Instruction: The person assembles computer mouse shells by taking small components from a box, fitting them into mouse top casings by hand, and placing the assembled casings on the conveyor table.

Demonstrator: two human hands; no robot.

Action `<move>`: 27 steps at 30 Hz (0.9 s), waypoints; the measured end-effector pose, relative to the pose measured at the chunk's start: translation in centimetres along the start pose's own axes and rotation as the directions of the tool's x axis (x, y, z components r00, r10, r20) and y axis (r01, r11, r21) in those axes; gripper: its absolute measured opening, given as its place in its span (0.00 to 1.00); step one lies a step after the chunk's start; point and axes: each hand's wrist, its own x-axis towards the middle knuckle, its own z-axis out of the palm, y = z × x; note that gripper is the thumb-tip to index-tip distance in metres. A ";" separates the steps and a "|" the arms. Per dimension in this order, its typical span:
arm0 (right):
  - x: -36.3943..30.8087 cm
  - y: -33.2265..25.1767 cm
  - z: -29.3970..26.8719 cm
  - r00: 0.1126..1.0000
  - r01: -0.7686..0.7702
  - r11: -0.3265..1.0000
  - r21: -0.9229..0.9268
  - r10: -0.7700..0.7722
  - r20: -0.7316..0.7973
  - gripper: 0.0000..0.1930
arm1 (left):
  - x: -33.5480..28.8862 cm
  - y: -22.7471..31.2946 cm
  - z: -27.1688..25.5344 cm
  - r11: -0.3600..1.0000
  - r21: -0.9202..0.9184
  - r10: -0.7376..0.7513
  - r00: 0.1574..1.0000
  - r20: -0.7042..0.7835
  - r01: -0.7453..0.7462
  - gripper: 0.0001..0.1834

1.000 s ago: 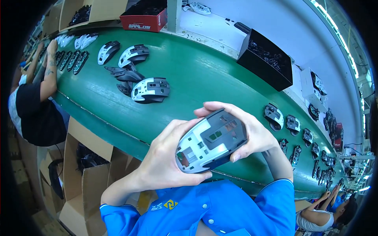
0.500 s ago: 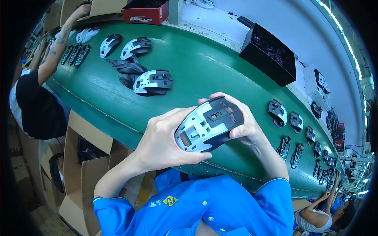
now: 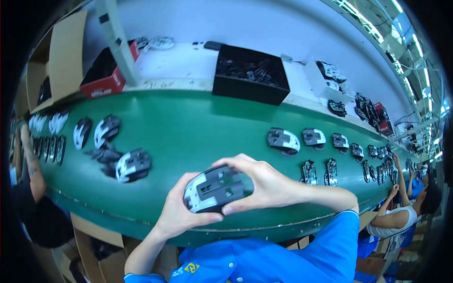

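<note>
A computer mouse shell, dark grey with a pale end and square cut-outs, is held just above the green table. My left hand wraps its pale end, thumb along the near edge. Around the dark end close the fingers and thumb of my right hand. To the left lie three similar pieces: a mouse shell, a second shell and a third shell. Loose dark plastic parts sit among them. On the right, several shells stand in a row, starting with a grey-and-white shell.
The green table curves across the view. Behind it a shelf carries a black box of small parts and a red box. Narrow mouse bases lie at right. Co-workers' arms reach in at the far left and right.
The view has swung right and upward. My hands have turned the mouse shell, and it now appears lower and further left, still gripped at both ends.
</note>
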 end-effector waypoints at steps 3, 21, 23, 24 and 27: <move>2.2 1.3 -6.9 0.972 0.097 0.978 -0.187 -0.053 0.229 0.34 | 0.2 -0.8 -1.5 0.878 -0.462 -0.160 0.987 -0.027 0.129 0.44; 16.5 18.8 -26.6 0.701 -0.690 0.660 -0.296 0.508 -0.501 0.13 | 2.6 -3.1 -5.5 0.560 -0.802 -0.166 0.976 0.138 0.208 0.42; 15.7 17.9 -26.9 0.723 -0.655 0.727 -0.204 0.527 -0.446 0.14 | 2.6 -3.0 -5.5 0.566 -0.808 -0.123 0.986 0.117 0.166 0.43; 15.8 17.7 -26.7 0.697 -0.681 0.713 -0.166 0.562 -0.445 0.14 | 2.9 -3.2 -5.5 0.556 -0.821 -0.112 0.990 0.086 0.134 0.42; 16.5 17.4 -26.1 0.649 -0.717 0.693 -0.078 0.622 -0.439 0.13 | 2.6 -3.9 -5.6 0.513 -0.850 -0.098 0.992 0.083 0.122 0.41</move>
